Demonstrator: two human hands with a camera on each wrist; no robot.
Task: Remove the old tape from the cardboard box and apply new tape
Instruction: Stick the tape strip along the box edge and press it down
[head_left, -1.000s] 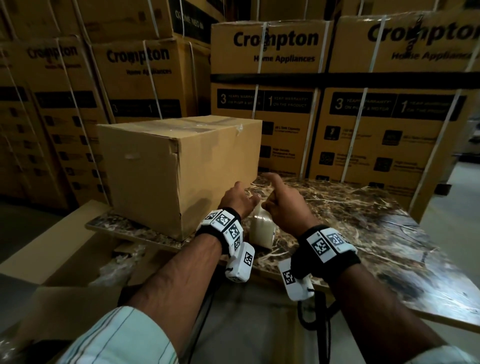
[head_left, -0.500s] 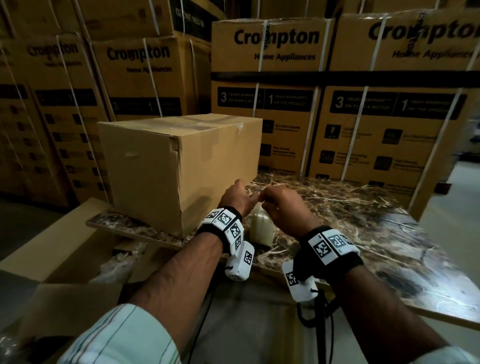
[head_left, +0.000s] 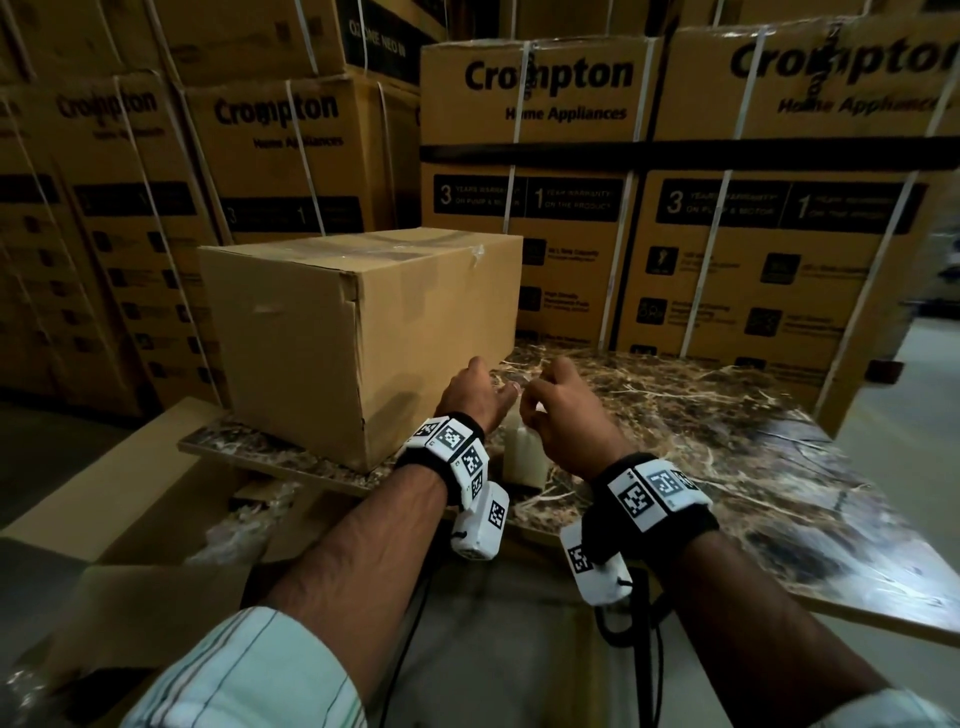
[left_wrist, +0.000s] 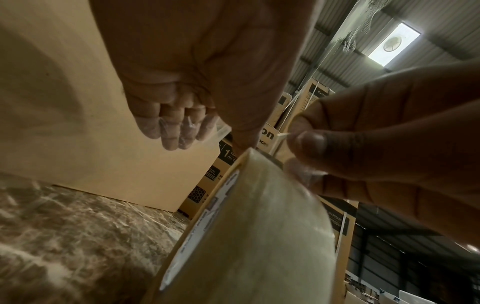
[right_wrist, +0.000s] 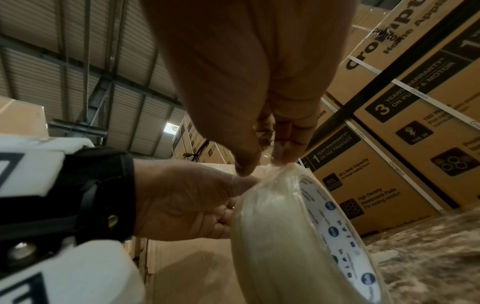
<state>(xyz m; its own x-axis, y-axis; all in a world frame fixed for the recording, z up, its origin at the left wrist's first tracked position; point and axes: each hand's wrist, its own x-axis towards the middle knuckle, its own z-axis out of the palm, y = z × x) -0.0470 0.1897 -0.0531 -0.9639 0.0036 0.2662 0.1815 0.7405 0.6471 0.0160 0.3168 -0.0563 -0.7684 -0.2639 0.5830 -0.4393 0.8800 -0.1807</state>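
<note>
- A plain brown cardboard box (head_left: 358, 332) sits closed on the left part of a dark marble-patterned tabletop (head_left: 727, 441), with clear old tape (head_left: 374, 252) along its top seam and a loose scrap at the right top edge.
- A roll of clear packing tape with a white printed core (head_left: 524, 457) stands on edge on the tabletop, just right of the box's near corner and between the two hands.
- The left hand (head_left: 475, 395) is beside the roll at its top; in the left wrist view its fingers (left_wrist: 171, 127) hang loosely bent with a film of clear tape across their tips. Whether they grip the roll I cannot tell.
- The right hand (head_left: 563, 415) is narrow, thumb and fingertips (right_wrist: 283, 152) pinched together on the free end of tape at the top of the roll.
- Both wrists wear black bands with white marker-printed blocks (head_left: 654, 491).
- Behind the table, tall stacked printed cartons (head_left: 571, 182) bound with white straps fill the background.
- Flattened cardboard sheets (head_left: 104, 499) lie below the table's left edge.
- A striped pale sleeve (head_left: 249, 675) covers the left upper forearm.
</note>
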